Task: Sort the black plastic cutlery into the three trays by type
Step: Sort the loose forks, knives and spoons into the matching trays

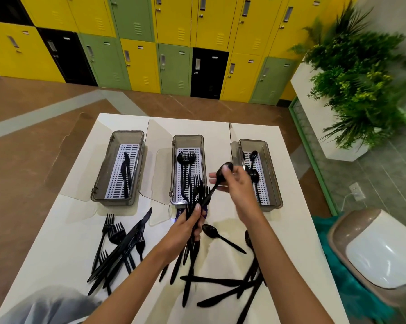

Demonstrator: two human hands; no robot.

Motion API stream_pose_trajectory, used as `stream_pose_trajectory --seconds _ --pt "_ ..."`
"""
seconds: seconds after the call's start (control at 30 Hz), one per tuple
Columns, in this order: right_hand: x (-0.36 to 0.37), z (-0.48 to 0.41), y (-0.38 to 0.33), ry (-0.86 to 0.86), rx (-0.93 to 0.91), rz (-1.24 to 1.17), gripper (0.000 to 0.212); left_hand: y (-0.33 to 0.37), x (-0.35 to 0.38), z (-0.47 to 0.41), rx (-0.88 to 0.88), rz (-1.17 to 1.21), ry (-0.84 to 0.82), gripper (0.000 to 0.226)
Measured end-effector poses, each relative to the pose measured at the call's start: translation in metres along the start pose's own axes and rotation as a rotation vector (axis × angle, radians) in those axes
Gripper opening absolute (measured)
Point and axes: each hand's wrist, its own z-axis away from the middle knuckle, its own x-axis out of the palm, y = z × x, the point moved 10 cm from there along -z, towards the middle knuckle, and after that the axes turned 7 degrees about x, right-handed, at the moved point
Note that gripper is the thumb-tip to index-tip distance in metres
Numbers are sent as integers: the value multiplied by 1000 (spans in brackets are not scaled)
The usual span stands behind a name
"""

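A black plastic spoon [211,191] is pinched by its bowl in the right hand [238,183], fingers curled round it, above the table [281,230] between the middle tray [173,174] and the right tray [273,176]. Its long axis slants from the bowl, toward the table's far edge, down to the handle tip. The tip points back at the left hand [185,226] and ends just beside the bundle of forks [197,190] gripped there.

The right tray, where spoons are seen, lies just right of the right hand, which is the nearer hand to it. Its length runs from near edge toward far edge. By judgement, the spoon needs carrying rightward and turning to lie along that tray.

The left hand is closed round the fork handles, tines up, at the near end of the middle tray, which holds forks. Knives are seen in the left tray [103,174].

Loose cutlery [120,249] is piled toward the near-left corner, and more lies toward the near-right.

A purple label [179,213] with white letters shows by the left hand but cannot be read. Locker labels are too small to read.
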Motion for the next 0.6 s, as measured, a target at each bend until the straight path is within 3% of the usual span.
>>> stream_pose_trajectory --seconds 0.07,0.2,0.3,0.47,0.6 --pt "-17 -8 -18 45 -55 -102 13 -1 0 -2 -11 13 -4 34" --pt "-73 -29 -41 290 -144 -218 16 -5 -2 -6 -29 15 -1 32" --pt "-101 -54 -29 372 -89 -77 14 -7 -3 -6 -24 -4 -2 31" --pt "-118 -87 41 352 156 169 26 -8 -3 -5 -19 17 8 27" --pt "-119 -81 54 388 189 423 30 -6 -5 -4 -11 22 13 26"
